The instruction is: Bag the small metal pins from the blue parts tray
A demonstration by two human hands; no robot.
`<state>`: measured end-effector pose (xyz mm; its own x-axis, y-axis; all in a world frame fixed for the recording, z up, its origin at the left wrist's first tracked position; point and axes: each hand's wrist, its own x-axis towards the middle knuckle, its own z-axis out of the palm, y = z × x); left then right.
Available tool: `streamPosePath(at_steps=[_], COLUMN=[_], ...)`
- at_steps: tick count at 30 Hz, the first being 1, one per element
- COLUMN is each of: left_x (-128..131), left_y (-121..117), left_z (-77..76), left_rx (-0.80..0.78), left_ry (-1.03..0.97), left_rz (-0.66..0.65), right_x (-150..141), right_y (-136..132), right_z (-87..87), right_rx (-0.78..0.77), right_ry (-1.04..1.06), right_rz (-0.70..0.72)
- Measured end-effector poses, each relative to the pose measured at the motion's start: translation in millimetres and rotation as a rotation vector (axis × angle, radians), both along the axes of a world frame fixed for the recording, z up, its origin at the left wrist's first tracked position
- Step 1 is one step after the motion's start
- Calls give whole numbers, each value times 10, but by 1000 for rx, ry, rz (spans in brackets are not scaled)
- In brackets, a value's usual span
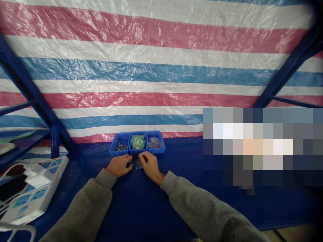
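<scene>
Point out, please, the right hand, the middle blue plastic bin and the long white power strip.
Right hand [150, 164]: head view, back of hand.
Middle blue plastic bin [136, 151]: head view, front wall.
Long white power strip [38, 194]: head view, blue socket.

striped sheet [151, 72]: woven plastic, crinkled, glossy | bins [156, 151]: smooth plastic | small rods [121, 147]: metallic-looking, shiny | green packets [138, 142]: glossy film | sleeves [88, 201]: matt cloth | counter [143, 208]: smooth, low sheen | power strip [46, 200]: smooth plastic | frame [282, 70]: painted, metal-looking

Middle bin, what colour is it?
The middle bin is blue, best seen in the head view.
</scene>
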<state>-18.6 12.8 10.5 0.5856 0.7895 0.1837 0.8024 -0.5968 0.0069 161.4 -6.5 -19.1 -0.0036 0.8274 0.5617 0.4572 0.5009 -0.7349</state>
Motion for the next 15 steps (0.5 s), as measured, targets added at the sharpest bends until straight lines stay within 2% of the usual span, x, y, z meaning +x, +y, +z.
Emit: streamPosePath(at_steps=[11, 15], left_x=[-19, -25], left_y=[23, 28], left_z=[-30, -19], left_rx=[-4, 49], left_ry=[23, -14], left_rz=[-7, -14], right_x=[2, 6], right_y=[-9, -30], right_z=[8, 28], right_rx=[12, 25], right_ry=[7, 31], right_rz=[7, 2])
